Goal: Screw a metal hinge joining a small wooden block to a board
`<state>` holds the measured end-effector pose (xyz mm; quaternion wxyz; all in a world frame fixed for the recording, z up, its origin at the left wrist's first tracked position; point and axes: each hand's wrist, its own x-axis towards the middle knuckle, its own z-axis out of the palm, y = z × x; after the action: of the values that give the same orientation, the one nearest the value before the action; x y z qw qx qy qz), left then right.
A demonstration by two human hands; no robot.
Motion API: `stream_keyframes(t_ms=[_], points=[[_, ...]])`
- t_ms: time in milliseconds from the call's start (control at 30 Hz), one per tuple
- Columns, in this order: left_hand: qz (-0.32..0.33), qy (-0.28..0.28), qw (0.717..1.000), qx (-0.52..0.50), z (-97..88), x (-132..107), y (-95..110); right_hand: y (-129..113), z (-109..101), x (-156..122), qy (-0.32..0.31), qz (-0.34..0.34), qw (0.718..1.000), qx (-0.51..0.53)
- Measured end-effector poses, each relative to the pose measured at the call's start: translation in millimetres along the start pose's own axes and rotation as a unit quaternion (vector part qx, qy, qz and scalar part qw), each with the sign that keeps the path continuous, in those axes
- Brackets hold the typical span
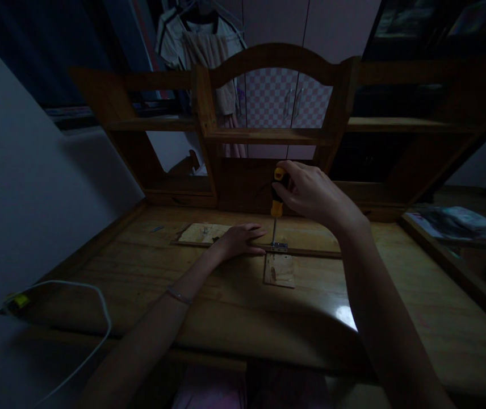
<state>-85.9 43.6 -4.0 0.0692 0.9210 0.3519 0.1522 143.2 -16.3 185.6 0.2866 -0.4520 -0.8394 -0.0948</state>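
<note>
My right hand [311,192] is closed around the yellow and black handle of a screwdriver [276,200], which stands upright. Its metal tip rests on a small metal hinge [279,246]. The hinge sits where a long wooden board [209,233] meets a small wooden piece [279,270] on the desk. My left hand [241,240] lies flat on the long board just left of the hinge, fingers stretched out and pressing down.
The wooden desk [234,301] has a shelf hutch [268,125] at the back. A white cable [98,301] with a yellow plug [20,301] hangs at the left edge. Papers [460,222] lie at the right. The room is dim.
</note>
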Motion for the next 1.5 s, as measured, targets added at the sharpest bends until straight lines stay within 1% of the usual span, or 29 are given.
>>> stream_keyframes(t_ms=[267,400,567,933,1133,1400,1500], points=[[0.007,0.008,1.000,-0.002,-1.9,0.2,3.3,-0.5,-2.5,-0.6,-0.001,-0.012,1.000,-0.005],[0.007,0.005,1.000,-0.003,-2.9,0.2,4.3,-0.4,-3.3,-0.7,0.001,-0.004,1.000,-0.015],[0.009,0.010,1.000,0.000,-4.6,0.3,6.5,0.2,-3.3,-0.7,-0.009,-0.007,1.000,0.002],[0.006,0.009,1.000,-0.010,-2.7,0.2,3.4,-1.2,-2.3,-0.2,-0.012,0.001,1.000,-0.007],[0.007,0.007,1.000,-0.001,-0.8,0.3,2.1,-3.4,-5.3,-1.1,-0.033,0.011,0.999,-0.001],[0.012,0.004,1.000,-0.006,-1.0,0.5,1.0,1.0,-3.6,-1.1,-0.009,0.012,0.999,-0.040],[0.003,-0.002,1.000,-0.006,-2.6,0.9,2.6,2.8,-1.4,-0.1,-0.006,0.017,0.998,-0.056]])
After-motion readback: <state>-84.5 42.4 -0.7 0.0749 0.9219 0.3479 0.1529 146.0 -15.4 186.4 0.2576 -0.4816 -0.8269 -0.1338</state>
